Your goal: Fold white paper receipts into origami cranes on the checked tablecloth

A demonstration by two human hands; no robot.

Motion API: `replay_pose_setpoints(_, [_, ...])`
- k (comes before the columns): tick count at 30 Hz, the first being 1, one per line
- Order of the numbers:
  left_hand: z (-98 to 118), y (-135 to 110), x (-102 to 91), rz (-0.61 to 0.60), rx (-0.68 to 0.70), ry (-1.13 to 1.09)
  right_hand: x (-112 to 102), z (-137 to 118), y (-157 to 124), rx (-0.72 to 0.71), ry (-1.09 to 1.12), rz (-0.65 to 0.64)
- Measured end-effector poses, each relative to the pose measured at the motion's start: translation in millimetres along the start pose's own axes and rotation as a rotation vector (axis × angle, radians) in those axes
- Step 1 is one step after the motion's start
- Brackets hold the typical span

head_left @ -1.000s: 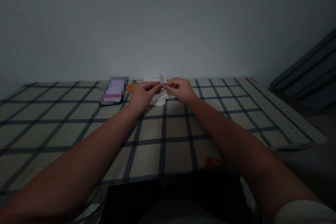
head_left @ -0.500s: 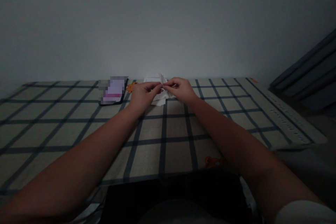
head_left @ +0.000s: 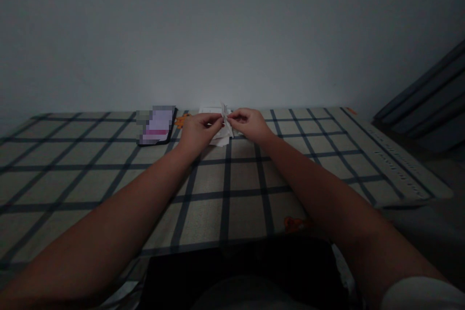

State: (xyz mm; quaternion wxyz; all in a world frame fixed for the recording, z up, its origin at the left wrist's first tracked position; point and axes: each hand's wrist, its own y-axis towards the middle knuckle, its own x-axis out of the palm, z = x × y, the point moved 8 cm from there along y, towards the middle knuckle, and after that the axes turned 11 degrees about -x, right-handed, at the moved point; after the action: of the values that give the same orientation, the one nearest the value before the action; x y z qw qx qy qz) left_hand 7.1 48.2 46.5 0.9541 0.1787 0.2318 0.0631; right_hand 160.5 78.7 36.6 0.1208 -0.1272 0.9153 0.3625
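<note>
Left hand (head_left: 196,131): nearly closing, pinching creased white paper (head_left: 228,130).
Right hand (head_left: 252,124): pinching it likewise.
Paper: standing in thin folds, right of the rectangular phone (head_left: 160,123).
Checked cloth (head_left: 210,179): spreading beneath the phone.

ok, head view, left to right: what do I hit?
Smartphone with partly pixelated screen → left hand → upright crumpled white paper between the fingertips → right hand → dark pleated fabric at the right edge.
</note>
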Motion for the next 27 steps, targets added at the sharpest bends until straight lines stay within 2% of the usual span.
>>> replay_pose_setpoints(4, [-4.9,2.0,0.0,0.015,-0.061,-0.116,3.0,0.4,-0.6,-0.025,0.071,0.023])
replay_pose_setpoints(7, [-3.7,1.9,-1.4,0.031,-0.055,-0.158,3.9,-1.9,-0.2,-0.053,0.134,0.041])
replay_pose_setpoints(11, [9.1,-1.8,-0.3,-0.003,0.103,-0.003,2.7,-1.8,1.6,-0.04,0.106,0.027])
replay_pose_setpoints(15, [17.9,-6.0,2.9,-0.047,0.238,0.125,0.2,7.1,1.7,0.044,0.176,0.026])
replay_pose_setpoints(19, [15.4,-3.0,-0.2,-0.027,0.208,0.109,-0.4,6.9,1.3,0.063,0.228,-0.016])
replay_pose_setpoints(24, [6.4,2.7,-2.9,-0.038,0.11,0.029,-5.1,-5.1,2.2,0.007,0.146,-0.067])
replay_pose_setpoints(27, [5.7,3.6,-3.7,-0.043,0.108,0.0,-8.0,-9.3,2.4,-0.019,0.105,-0.06])
